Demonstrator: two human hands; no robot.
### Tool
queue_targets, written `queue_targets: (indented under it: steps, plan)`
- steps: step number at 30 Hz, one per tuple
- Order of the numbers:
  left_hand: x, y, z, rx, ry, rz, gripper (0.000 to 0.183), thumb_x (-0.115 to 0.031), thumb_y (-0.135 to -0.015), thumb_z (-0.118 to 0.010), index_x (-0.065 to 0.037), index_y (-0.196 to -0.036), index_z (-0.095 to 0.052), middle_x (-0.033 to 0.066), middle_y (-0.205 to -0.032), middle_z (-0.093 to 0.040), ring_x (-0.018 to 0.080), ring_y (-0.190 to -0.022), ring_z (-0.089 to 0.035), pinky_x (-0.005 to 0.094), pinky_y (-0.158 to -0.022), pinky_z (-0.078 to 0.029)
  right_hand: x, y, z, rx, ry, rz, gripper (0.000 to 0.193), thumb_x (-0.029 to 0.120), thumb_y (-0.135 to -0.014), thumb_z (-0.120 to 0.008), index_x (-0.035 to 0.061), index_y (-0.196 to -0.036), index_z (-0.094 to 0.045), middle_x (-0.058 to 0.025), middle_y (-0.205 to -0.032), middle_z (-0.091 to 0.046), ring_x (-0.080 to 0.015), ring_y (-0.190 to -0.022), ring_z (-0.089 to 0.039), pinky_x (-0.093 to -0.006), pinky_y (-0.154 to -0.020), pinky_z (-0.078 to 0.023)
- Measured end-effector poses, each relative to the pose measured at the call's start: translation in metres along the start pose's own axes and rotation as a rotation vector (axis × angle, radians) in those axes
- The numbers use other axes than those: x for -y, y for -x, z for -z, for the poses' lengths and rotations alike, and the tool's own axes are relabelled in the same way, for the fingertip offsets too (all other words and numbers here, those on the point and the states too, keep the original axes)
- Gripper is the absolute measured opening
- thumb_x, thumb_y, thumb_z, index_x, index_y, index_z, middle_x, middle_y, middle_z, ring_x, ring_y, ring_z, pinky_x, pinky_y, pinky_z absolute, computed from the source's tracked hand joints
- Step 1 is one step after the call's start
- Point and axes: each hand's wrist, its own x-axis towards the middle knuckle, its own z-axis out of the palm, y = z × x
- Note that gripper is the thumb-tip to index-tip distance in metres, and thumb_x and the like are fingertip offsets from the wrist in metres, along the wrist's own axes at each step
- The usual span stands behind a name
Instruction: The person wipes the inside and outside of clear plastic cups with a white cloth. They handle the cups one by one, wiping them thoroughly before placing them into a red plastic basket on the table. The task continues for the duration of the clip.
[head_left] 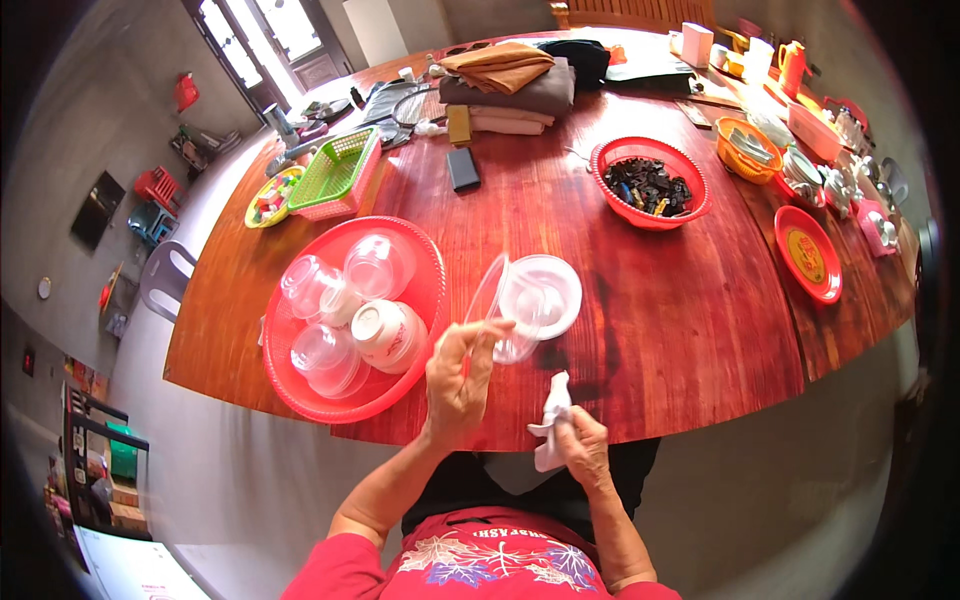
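My left hand (460,385) is closed on the rim of a clear plastic bowl (515,348), which is tilted on its side above the table. Bunched in my right hand (584,446) is a white cloth (554,412), held at the table's front edge, apart from the bowl. Partly behind the clear bowl stands a round white bowl (568,305); whatever lies inside it is hard to make out. Left of my left hand, a large round red tray (274,345) holds several clear plastic bowls (380,265) and white bowls (385,335), some turned upside down.
A red basket (648,220) of small dark pieces stands farther right. Beyond the tray are a green-and-pink basket (340,170), a black box-shaped object (463,169) and folded cloths (510,90). Along the right edge are an orange basket (765,172), a red oval tray (832,285) and dishes.
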Motion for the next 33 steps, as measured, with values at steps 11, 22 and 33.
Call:
queue_targets:
  steps: [11, 22, 33]
  plan:
    - [0.027, 0.086, 0.001, 0.208, 0.637, 0.341, 0.012, -0.012, -0.100, -0.052, -0.005, -0.109, -0.052, 0.0030, -0.110, -0.059, 0.0054, -0.094, -0.053, 0.0241, -0.083, -0.048, 0.063, -0.011, -0.073, -0.091, 0.970, 0.864, 0.024, 0.016, -0.072, -0.067, 0.0039, -0.092, -0.060, -0.0122, -0.100, -0.055, -0.0305, -0.097, -0.053, -0.0420, -0.082, -0.036]
    - [0.052, 0.110, -0.003, 0.366, 0.676, 0.498, 0.004, -0.009, -0.099, -0.051, -0.006, -0.099, -0.049, 0.0086, -0.130, -0.055, 0.0059, -0.102, -0.047, 0.0266, -0.093, -0.040, 0.053, -0.075, -0.049, 0.045, 0.381, 0.075, 0.015, 0.006, -0.095, -0.052, 0.0030, -0.109, -0.057, -0.0043, -0.087, -0.063, -0.0087, -0.078, -0.059, -0.0238, -0.064, -0.050]
    - [0.038, 0.114, -0.006, 0.331, 0.565, 0.468, 0.054, -0.007, -0.097, -0.051, -0.004, -0.145, -0.028, 0.0049, -0.130, -0.049, 0.0134, -0.121, -0.045, 0.0290, -0.103, -0.037, 0.044, 0.001, -0.061, 0.191, 1.029, 0.700, 0.052, 0.007, -0.085, -0.059, -0.0049, -0.134, -0.046, -0.0225, -0.133, -0.047, -0.0383, -0.128, -0.044, -0.0441, -0.105, -0.034]
